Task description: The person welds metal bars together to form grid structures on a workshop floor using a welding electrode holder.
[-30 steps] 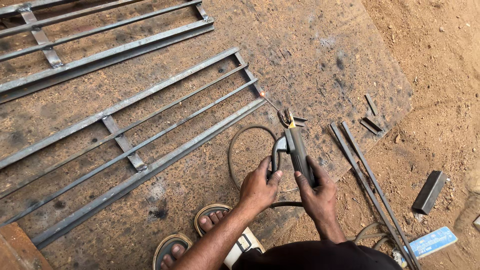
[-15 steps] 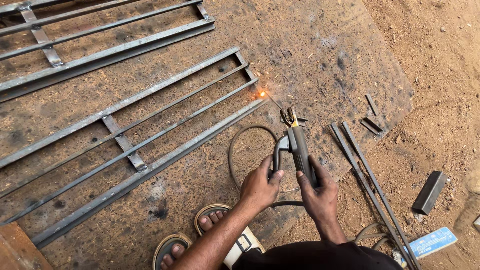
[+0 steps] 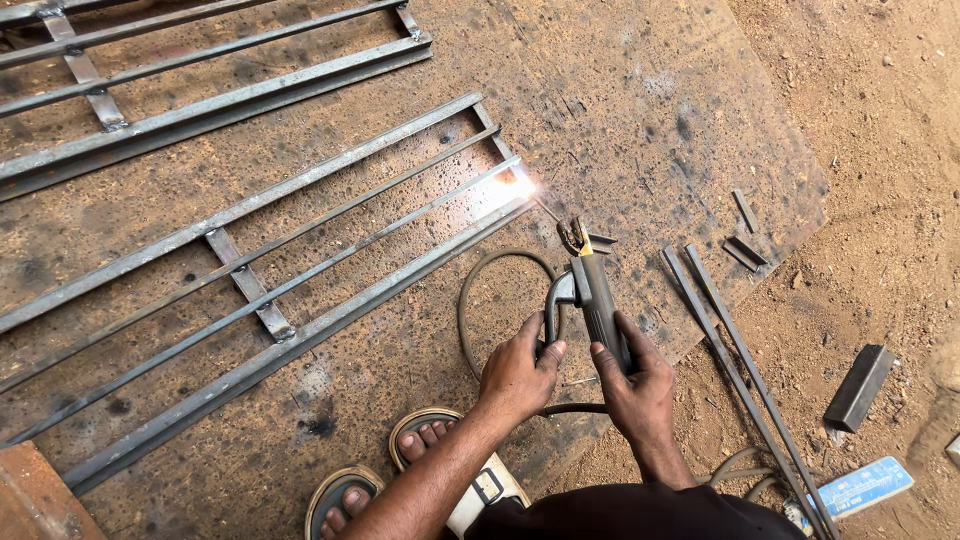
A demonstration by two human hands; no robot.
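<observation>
Fingers of the right hand (image 3: pixel 638 388) wrap the electrode holder (image 3: pixel 597 300); left hand (image 3: pixel 518 372) closes on its lever; the rod tip sparks at the steel frame's (image 3: pixel 250 290) corner, near the rusty plate's (image 3: pixel 640 110) right edge; loose bars (image 3: pixel 735 360) lie beside.

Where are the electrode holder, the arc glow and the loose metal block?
electrode holder (image 3: pixel 600 305), head view, on its dark handle.
arc glow (image 3: pixel 522 185), head view, at its bright centre.
metal block (image 3: pixel 859 387), head view, on its top face.
</observation>
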